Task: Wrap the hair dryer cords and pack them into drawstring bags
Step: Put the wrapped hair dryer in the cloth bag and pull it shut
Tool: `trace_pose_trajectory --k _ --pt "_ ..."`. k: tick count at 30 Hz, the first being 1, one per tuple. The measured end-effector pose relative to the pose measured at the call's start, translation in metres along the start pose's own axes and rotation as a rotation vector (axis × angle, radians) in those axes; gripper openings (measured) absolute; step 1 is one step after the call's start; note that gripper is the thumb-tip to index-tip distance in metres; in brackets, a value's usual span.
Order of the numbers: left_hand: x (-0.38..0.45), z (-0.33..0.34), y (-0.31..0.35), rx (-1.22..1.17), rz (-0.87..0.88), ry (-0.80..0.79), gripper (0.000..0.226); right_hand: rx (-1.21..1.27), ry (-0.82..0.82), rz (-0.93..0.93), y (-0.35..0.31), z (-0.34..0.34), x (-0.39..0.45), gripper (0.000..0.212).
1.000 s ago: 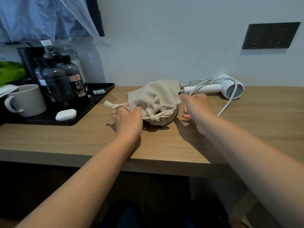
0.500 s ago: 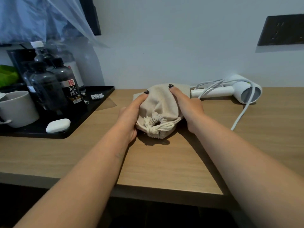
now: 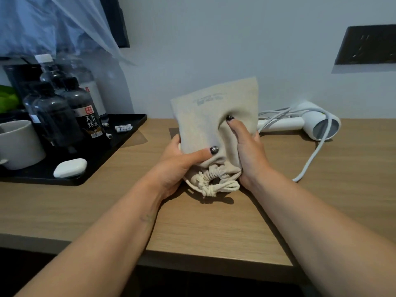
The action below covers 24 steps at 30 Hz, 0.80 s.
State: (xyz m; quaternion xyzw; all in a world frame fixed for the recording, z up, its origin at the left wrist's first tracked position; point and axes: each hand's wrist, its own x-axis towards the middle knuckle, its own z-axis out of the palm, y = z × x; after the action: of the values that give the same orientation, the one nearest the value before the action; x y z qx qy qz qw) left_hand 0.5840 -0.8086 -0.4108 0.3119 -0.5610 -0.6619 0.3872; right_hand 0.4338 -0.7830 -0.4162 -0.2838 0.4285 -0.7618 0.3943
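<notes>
Your left hand (image 3: 175,166) curls round the left side of the cloth bag (image 3: 214,116), thumb pressed on its front, your right hand (image 3: 246,151) grips its right side, and the white hair dryer (image 3: 300,122) lies on the desk (image 3: 214,221) behind.

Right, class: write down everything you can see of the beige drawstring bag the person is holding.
The drawstring bag looks like plain beige woven cloth with faint, unreadable print near its far end. Its mouth faces the camera, gathered shut, with the cream cord knotted beneath. It is tilted up, far end raised, and looks filled. The left hand grips its left side, thumb across the front; the right hand holds the right side. It sits over the wooden desk; whether its mouth end touches the desk is unclear.
</notes>
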Motion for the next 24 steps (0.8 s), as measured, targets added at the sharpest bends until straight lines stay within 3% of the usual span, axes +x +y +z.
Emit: trace_pose_trajectory --k 6,10,14,24 --pt "-0.013 0.004 -0.005 0.153 0.099 0.016 0.087 0.099 0.001 0.032 -0.006 -0.005 -0.017 0.067" --pt "-0.028 0.008 -0.006 0.203 0.138 0.058 0.071 0.223 -0.015 0.161 -0.011 -0.011 -0.036 0.047" --pt "-0.046 0.008 -0.005 0.294 0.145 0.075 0.046 0.219 -0.043 0.197 -0.018 -0.019 -0.061 0.041" --pt "-0.103 0.023 -0.011 0.379 0.237 0.11 0.027 0.116 -0.13 0.117 -0.039 -0.047 -0.13 0.018"
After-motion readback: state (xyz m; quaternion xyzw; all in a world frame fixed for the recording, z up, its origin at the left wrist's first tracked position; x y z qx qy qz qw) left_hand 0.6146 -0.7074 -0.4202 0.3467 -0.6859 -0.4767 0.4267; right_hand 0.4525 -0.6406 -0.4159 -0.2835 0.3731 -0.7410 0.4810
